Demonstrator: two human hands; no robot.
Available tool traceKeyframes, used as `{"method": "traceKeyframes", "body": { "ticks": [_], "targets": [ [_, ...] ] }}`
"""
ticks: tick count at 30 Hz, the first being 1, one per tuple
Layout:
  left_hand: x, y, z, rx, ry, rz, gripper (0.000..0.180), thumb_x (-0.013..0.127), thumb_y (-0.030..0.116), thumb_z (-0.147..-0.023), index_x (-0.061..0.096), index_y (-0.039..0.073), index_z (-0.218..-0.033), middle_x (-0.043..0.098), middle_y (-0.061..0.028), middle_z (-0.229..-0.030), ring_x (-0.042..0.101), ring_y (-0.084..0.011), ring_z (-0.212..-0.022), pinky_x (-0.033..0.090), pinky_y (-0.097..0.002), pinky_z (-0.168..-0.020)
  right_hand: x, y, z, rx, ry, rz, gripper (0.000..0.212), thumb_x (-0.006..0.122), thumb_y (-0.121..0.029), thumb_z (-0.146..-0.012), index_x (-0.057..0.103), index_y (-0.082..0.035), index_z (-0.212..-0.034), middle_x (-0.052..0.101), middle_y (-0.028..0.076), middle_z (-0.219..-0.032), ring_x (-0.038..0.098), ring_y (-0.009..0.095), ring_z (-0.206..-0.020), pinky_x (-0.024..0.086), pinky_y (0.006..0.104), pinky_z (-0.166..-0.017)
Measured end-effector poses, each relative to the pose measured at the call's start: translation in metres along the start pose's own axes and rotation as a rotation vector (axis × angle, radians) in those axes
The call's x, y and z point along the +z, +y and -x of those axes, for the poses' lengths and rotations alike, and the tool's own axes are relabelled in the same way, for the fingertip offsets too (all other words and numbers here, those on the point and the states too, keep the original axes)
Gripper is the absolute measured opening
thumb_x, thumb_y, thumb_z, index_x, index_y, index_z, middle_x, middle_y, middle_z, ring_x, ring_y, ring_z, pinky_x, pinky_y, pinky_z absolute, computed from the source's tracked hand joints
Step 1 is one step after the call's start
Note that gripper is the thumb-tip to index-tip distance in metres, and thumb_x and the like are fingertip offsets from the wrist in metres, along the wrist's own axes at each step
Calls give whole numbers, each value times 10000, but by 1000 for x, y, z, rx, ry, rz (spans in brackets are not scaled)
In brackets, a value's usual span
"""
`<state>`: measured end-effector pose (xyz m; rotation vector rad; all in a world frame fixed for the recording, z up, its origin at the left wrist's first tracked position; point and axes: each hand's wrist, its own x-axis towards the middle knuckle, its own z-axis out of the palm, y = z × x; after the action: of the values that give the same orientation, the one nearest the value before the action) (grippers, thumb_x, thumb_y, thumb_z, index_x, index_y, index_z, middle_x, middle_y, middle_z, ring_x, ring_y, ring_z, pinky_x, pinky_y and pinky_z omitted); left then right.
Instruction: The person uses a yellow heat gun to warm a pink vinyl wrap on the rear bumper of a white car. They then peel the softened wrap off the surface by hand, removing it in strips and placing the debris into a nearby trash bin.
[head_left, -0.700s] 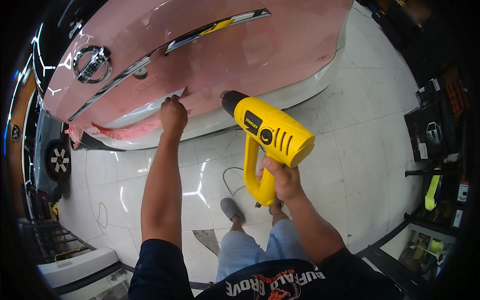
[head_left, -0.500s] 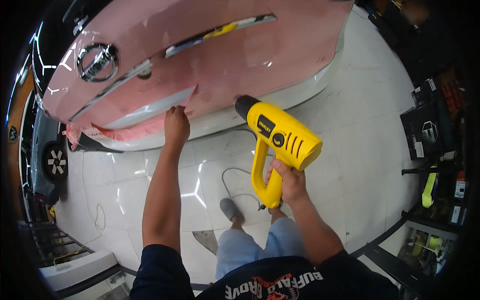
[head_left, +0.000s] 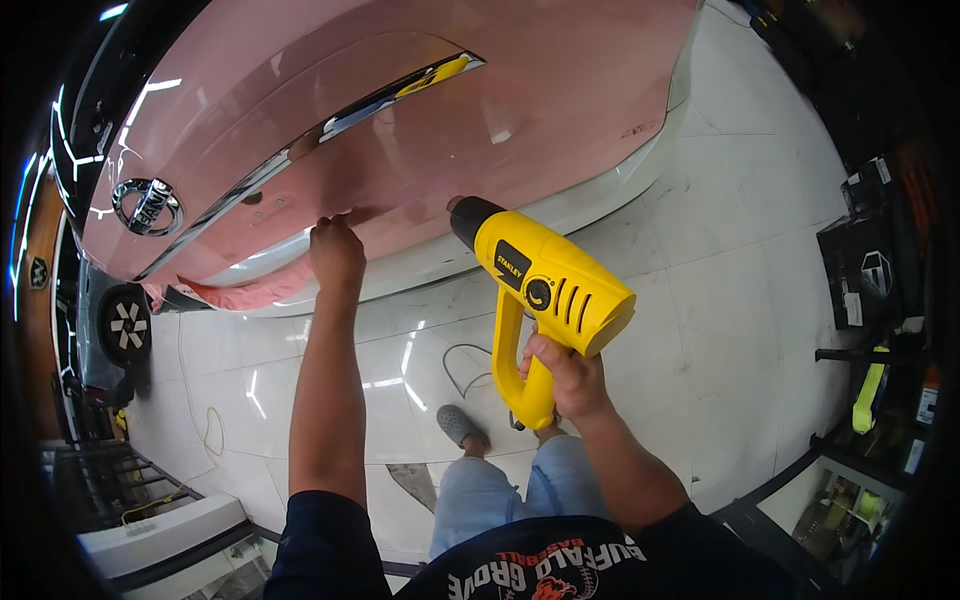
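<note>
A car's rear panel wears a pink film (head_left: 430, 150), with a strip of pale bodywork (head_left: 262, 252) bare along its lower left. Below that strip hangs a loose, crumpled flap of the film (head_left: 255, 288). My left hand (head_left: 337, 255) is closed in a pinch on the film's edge at the right end of the bare strip; the fingertips are partly hidden. My right hand (head_left: 570, 375) wraps round the handle of a yellow heat gun (head_left: 560, 270). Its black nozzle points up and left at the film, right of my left hand. Any gap is hard to judge.
A chrome trim strip (head_left: 390, 95) and a round emblem (head_left: 148, 208) sit on the panel. A cord (head_left: 465, 365) runs over the tiled floor near my feet. Another car's wheel (head_left: 126, 325) stands at left. Shelves with boxes (head_left: 865, 265) line the right side.
The heat gun has shifted slightly left and its nozzle is nearer my left hand. My left hand still pinches the film. Less bare strip shows beside it, and my view has shifted.
</note>
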<state>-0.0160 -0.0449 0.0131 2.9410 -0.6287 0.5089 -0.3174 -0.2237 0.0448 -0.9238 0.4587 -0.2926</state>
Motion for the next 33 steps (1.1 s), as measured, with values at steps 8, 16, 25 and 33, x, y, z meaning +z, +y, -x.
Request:
{"method": "traceKeyframes", "body": {
  "ticks": [8,16,25,33],
  "targets": [
    [-4,3,19,4,23,141,164,473,22,-828,593,-29,-928,605,-227,-860,586,-395,-850,491,-476,-750,-22,-12,2,-61,25,43,231,623,-184,-856,521,-48,-1013,569,54,-758,582,147,-651,505,310,-616],
    [-20,1,44,22,-18,204,253,560,55,-823,578,-32,-1061,571,-240,-1049,544,-384,-994,447,-460,-863,-17,9,28,-18,96,-12,213,626,-171,-865,519,-59,-1011,573,46,-757,581,140,-628,510,302,-603],
    [5,30,3,9,52,23,206,532,58,-808,614,-21,-980,597,-211,-1010,576,-385,-933,459,-474,-843,-2,-10,22,-90,140,-4,195,631,-164,-869,531,-61,-1001,571,47,-775,579,128,-632,510,295,-602],
    [7,26,10,-13,17,152,165,477,66,-871,624,-6,-896,607,-211,-909,576,-389,-865,460,-485,-745,-25,-25,7,-61,10,-20,195,638,-150,-863,537,-59,-1003,568,44,-776,575,126,-635,510,291,-595]
  ]
}}
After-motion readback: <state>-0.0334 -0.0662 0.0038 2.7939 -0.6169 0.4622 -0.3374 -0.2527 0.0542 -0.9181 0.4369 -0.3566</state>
